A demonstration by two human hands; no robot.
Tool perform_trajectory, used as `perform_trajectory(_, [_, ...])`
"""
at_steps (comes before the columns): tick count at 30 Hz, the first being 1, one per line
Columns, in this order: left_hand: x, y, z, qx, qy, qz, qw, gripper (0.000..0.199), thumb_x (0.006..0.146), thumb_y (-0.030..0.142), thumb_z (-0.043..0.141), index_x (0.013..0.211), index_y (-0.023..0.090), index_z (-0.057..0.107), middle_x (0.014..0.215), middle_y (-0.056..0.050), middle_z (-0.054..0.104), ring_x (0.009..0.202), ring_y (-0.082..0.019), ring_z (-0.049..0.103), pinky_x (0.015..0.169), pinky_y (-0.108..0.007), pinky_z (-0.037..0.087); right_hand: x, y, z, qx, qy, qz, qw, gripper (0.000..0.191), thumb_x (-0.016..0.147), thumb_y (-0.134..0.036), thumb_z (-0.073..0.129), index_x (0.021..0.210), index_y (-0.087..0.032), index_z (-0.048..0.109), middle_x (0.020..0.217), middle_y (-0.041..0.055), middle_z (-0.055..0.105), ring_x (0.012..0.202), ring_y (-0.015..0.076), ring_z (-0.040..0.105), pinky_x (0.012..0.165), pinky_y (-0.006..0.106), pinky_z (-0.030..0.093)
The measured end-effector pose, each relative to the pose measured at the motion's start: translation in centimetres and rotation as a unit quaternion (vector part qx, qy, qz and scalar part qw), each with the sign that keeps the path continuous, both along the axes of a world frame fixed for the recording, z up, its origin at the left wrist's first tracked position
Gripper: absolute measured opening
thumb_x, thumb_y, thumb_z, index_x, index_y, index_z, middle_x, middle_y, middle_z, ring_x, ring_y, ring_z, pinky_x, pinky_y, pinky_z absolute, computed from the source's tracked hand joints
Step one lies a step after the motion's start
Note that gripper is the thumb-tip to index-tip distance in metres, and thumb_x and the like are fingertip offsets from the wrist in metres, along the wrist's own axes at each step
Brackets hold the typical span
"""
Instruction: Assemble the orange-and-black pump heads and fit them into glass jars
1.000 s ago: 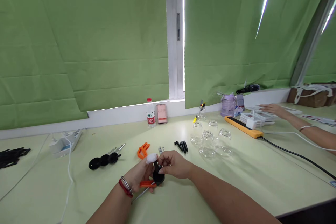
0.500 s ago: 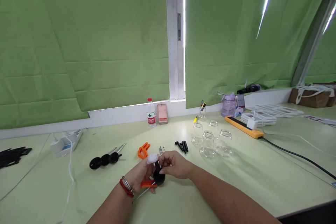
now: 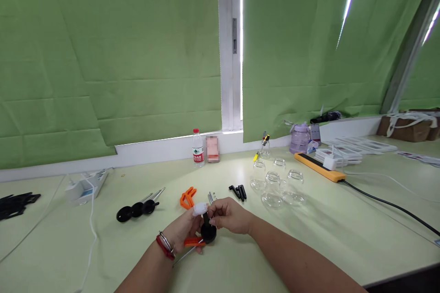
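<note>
Low in the middle, my left hand (image 3: 187,229) is closed around a black round cap (image 3: 208,233) with an upright black neck. From the cap, a thin metal rod (image 3: 184,255) slants down to the left, and an orange handle-like piece (image 3: 194,241) sits against it, under my fingers. A white wrapping covers my left thumb. My right hand (image 3: 230,215) pinches at the neck's right side; whatever lies between those fingertips is hidden. Just beyond the hands are orange angled pieces (image 3: 188,198), short metal parts (image 3: 211,197) and several short black plastic pieces (image 3: 238,192).
To the left, black caps with metal rods (image 3: 136,209) lie in a row beside a white power strip (image 3: 91,187). Several glass jars (image 3: 272,190) stand at right, near an orange power strip (image 3: 319,167). A water bottle (image 3: 198,149) stands at the back.
The black cap has tilted slightly in my hands, so more of its round face shows. Both hands keep nearly the same place and grip.
</note>
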State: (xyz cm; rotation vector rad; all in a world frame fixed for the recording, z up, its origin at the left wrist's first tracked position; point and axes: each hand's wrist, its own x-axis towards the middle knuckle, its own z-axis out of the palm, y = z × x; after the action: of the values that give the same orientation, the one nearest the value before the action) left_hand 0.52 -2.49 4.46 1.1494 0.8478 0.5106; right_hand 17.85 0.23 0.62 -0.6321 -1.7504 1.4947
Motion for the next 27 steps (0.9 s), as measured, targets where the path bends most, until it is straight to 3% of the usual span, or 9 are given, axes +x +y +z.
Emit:
perform_trajectory(3, [0.1,0.0,0.0,0.002,0.008,0.003,1.0,0.044,0.075,0.054,0.047,0.103,0.021,0.049,0.078,-0.005,0.055,0.067,-0.022,0.055,0.05,-0.031,0.04,0.0,0.0,0.0,0.0,-0.005,0.003,1.0,0.028,0.066,-0.036,0.072,0.076,-0.013,0.06,0.062,-0.0032,0.054,0.055,0.0082,0.048,0.057,0.024,0.043])
perform_trajectory(11, [-0.2,0.2,-0.6,-0.014,0.005,0.011,1.0,0.056,0.075,0.062,0.043,0.111,0.019,0.046,0.077,-0.005,0.056,0.069,-0.024,0.055,0.06,-0.041,0.043,0.0,0.1,-0.2,0.007,-0.006,-0.006,1.0,0.028,0.063,-0.034,0.075,0.076,-0.013,0.062,0.06,-0.0039,0.054,0.054,0.0075,0.047,0.056,0.023,0.04])
perform_trajectory(17, [-0.3,0.0,-0.7,-0.014,0.001,0.025,1.0,0.047,0.078,0.057,0.042,0.106,0.02,0.052,0.067,-0.003,0.053,0.067,-0.024,0.054,0.062,-0.043,0.042,0.0,0.2,-0.4,0.006,-0.009,-0.014,1.0,0.028,0.06,-0.033,0.076,0.075,-0.014,0.062,0.058,-0.005,0.051,0.054,0.0071,0.044,0.054,0.022,0.037])
perform_trajectory(21, [-0.2,-0.2,-0.3,-0.001,0.007,0.033,0.999,0.044,0.078,0.052,0.046,0.109,0.022,0.05,0.069,-0.003,0.054,0.068,-0.024,0.054,0.061,-0.041,0.041,0.0,0.5,-0.8,0.021,-0.025,-0.019,0.999,0.025,0.062,-0.031,0.074,0.077,-0.013,0.063,0.056,-0.0055,0.049,0.053,0.0068,0.042,0.052,0.021,0.034])
perform_trajectory(27, [-0.2,-0.3,-0.2,0.01,0.006,0.03,0.999,0.047,0.078,0.052,0.046,0.115,0.022,0.048,0.07,-0.003,0.053,0.066,-0.023,0.055,0.052,-0.032,0.04,0.1,0.5,-0.9,0.03,-0.005,-0.008,1.0,0.023,0.065,-0.031,0.073,0.077,-0.014,0.064,0.063,-0.0026,0.054,0.057,0.0084,0.047,0.058,0.024,0.04])
